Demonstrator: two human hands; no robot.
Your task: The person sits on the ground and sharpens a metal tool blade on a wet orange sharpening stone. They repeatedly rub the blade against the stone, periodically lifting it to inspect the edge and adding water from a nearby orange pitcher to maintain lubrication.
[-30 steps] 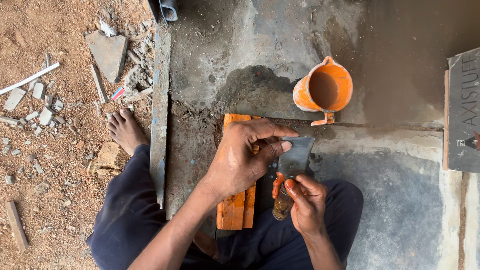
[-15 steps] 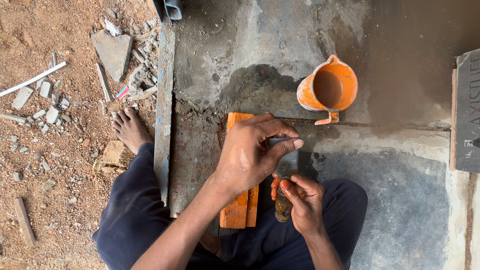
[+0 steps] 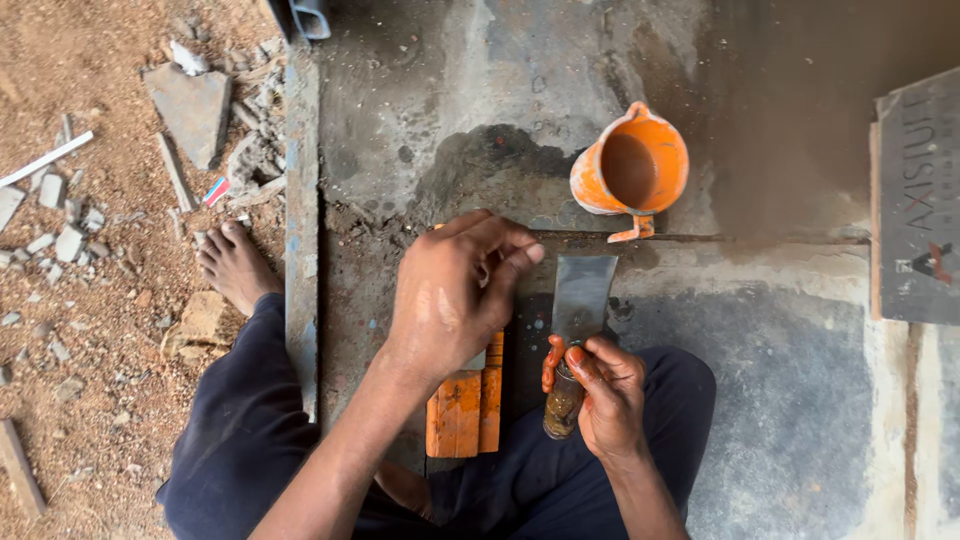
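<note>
Steel scraper (image 3: 583, 292) points up-frame, handle gripped by right hand (image 3: 607, 392). Left hand (image 3: 455, 295), fingers curled, presses on orange block (image 3: 465, 405) just left of blade.

My left hand (image 3: 455, 295) covers the upper half of the orange block (image 3: 465, 410), so I cannot see what its fingertips press on. My right hand (image 3: 605, 395) wraps the scraper (image 3: 580, 295) handle, hiding most of it; only the blade and the handle's end show. The dark board (image 3: 915, 200) is cut off by the right edge. The grey object (image 3: 310, 15) at the top edge is cropped too much for me to name. The small coloured scrap (image 3: 215, 190) in the rubble is too small to identify.
</note>
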